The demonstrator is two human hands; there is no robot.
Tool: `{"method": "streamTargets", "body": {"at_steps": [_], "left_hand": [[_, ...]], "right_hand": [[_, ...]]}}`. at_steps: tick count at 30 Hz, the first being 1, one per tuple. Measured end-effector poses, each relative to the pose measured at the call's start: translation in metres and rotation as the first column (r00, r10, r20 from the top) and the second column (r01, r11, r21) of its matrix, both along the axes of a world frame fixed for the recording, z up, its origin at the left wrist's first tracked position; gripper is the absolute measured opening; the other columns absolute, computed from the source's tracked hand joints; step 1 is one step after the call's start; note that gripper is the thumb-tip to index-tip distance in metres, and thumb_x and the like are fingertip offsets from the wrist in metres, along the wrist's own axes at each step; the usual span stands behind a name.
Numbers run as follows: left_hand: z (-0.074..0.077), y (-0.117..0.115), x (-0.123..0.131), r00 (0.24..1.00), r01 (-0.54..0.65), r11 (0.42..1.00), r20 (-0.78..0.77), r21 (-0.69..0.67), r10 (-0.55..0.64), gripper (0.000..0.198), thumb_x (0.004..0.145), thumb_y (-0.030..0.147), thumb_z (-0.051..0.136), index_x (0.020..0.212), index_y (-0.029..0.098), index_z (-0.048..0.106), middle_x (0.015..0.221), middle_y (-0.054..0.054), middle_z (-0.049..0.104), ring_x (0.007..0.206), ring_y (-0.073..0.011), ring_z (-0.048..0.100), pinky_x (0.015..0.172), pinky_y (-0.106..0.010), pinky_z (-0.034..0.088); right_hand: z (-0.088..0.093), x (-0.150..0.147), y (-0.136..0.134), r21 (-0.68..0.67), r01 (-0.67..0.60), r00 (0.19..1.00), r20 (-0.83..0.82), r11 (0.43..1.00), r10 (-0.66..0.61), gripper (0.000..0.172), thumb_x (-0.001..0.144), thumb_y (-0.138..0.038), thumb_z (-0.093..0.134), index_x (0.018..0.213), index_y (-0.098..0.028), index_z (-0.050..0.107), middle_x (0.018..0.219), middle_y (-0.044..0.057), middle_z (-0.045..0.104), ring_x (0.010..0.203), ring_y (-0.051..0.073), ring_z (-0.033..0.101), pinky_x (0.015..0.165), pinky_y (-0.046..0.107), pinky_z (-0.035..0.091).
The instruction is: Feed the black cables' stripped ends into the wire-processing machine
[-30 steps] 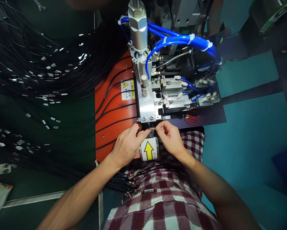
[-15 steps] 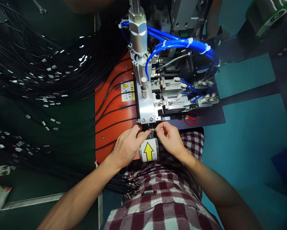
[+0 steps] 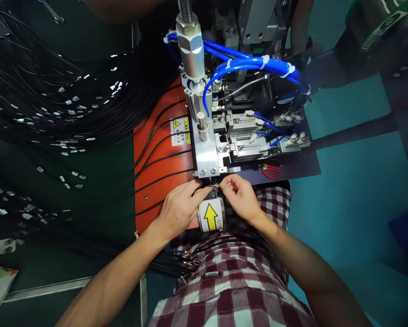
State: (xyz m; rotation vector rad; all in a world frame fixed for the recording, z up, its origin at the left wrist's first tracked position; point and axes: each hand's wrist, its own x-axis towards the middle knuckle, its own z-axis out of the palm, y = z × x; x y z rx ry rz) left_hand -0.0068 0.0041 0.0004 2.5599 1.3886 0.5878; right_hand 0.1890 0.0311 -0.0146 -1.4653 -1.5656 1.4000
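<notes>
My left hand [image 3: 181, 204] is closed at the front end of the machine, thumb and index finger pressed on the end of a cable that they mostly hide. Opposite it, my right hand [image 3: 240, 195] pinches the thin coloured wires [image 3: 217, 185] that come out of that cable end. The fingertips of both hands almost meet over a dark guide track. Just behind them stands the silver metal block [image 3: 207, 156] of the machine. A curved plate with a yellow arrow [image 3: 210, 217] sits right below my fingers.
Several black cables run across the orange plate [image 3: 163, 181] into the machine. Blue air hoses [image 3: 248, 62] arch over it. Red-handled cutters [image 3: 271, 169] lie on the right. Many cables with shiny ends [image 3: 74, 98] spread at left. Stripped cable ends [image 3: 190, 263] hang near my lap.
The view has shifted slightly. Both hands stay at nearly the same spot, with only small finger movement at the wires.
</notes>
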Motion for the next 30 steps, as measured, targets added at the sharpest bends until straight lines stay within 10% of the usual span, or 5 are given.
{"method": "streamTargets", "body": {"at_steps": [20,30], "left_hand": [[-0.003,0.001,-0.002,1.0,0.011,1.0,0.005,-0.021,-0.011,0.034,0.095,0.017,0.036,0.114,0.015,0.065,0.092,-0.01,0.061,0.084,-0.0188,0.059,0.069,-0.029,0.052],[0.003,-0.003,0.004,0.998,-0.057,0.997,-0.03,-0.047,0.055,0.032,0.093,0.017,0.04,0.112,0.018,0.065,0.096,-0.011,0.059,0.088,-0.0223,0.054,0.07,-0.033,0.045]], "right_hand": [[0.012,-0.002,-0.004,0.242,-0.109,0.948,0.318,0.964,0.028,0.011,0.088,-0.022,0.047,0.079,-0.02,0.053,0.072,0.002,0.059,0.064,0.015,0.054,0.06,0.027,0.039],[-0.006,-0.001,0.011,-0.347,-0.063,0.948,-0.315,0.936,-0.053,0.02,0.079,-0.033,0.058,0.067,-0.018,0.054,0.049,-0.006,0.047,0.044,0.008,0.041,0.047,0.022,0.034]]}}
